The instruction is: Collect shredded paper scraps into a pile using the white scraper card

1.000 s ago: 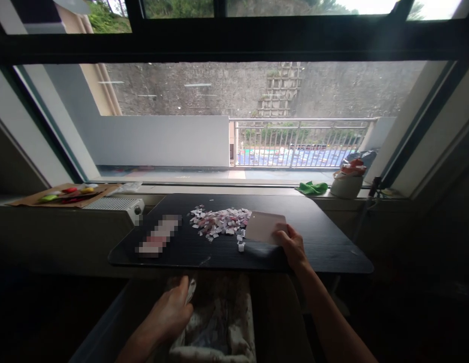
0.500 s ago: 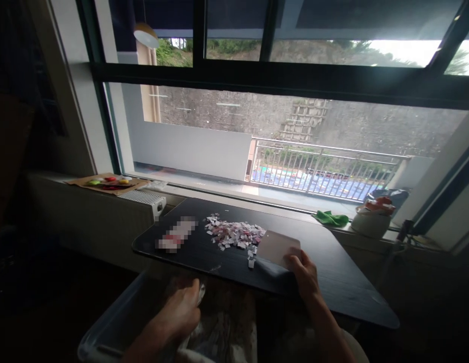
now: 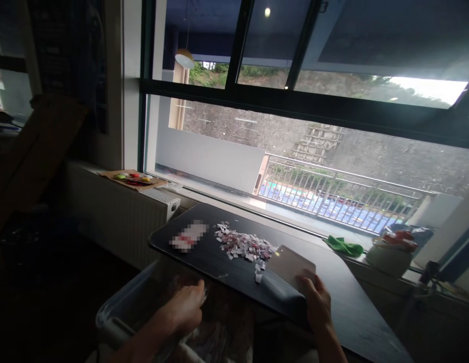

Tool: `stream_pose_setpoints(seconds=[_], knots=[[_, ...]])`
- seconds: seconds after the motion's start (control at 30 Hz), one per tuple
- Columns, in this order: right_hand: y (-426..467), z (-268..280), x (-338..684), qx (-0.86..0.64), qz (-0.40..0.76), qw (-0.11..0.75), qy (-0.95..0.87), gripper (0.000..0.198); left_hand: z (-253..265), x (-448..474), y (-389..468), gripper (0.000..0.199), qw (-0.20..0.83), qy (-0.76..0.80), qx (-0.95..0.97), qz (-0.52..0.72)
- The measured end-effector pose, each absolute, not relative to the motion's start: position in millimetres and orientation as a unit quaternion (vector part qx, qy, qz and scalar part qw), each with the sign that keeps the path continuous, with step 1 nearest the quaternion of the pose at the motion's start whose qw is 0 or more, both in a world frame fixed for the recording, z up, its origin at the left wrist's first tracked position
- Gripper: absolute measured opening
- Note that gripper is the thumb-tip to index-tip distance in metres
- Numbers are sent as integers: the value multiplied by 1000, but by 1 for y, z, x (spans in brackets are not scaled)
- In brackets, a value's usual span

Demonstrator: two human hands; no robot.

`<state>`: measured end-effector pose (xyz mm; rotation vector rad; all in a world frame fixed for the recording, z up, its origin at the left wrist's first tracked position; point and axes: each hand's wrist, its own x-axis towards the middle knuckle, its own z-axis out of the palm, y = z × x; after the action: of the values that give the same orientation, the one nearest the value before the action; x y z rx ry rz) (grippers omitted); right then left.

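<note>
My right hand (image 3: 316,297) grips a flat, grey rectangular sheet (image 3: 290,262) by its right end, tilted over the dark table (image 3: 351,297). The far left corner of the sheet is at the near right side of a pile of small cut paper pieces (image 3: 245,244). A few loose pieces lie just left of the sheet. Below the table's front edge, my left hand (image 3: 183,307) is closed on the shiny edge of what looks like a plastic bag (image 3: 219,338). The bag sits in a clear plastic bin (image 3: 109,307), its inside dark.
A blurred-out pale and red item (image 3: 189,236) lies on the table's left part. Behind, the sill holds a green cloth (image 3: 343,246) and a pale pot (image 3: 389,257). A radiator (image 3: 121,212) stands at left, with a brown sheet bearing colored items (image 3: 134,179) on top.
The view has turned left and tilted, so the scene sits further right and lower. Both hands keep their holds, and the sheet remains beside the paper pile.
</note>
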<state>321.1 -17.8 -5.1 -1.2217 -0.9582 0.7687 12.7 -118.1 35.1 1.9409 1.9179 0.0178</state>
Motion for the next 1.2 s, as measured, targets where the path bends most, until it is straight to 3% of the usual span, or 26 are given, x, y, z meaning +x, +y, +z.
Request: stream_pose_setpoints(seconds=[0.43, 0.7, 0.9, 1.2], knots=[[-22, 0, 318, -526, 357, 630, -446, 34, 19, 11, -103, 43, 218, 695, 684, 24], [-24, -4, 318, -536, 346, 618, -460, 33, 35, 14, -124, 37, 279, 649, 708, 18], [-27, 3, 314, -523, 372, 638, -426, 32, 28, 45, -134, 49, 274, 640, 718, 13], [-30, 5, 316, -537, 351, 610, -465, 27, 29, 56, -137, 46, 279, 633, 722, -5]])
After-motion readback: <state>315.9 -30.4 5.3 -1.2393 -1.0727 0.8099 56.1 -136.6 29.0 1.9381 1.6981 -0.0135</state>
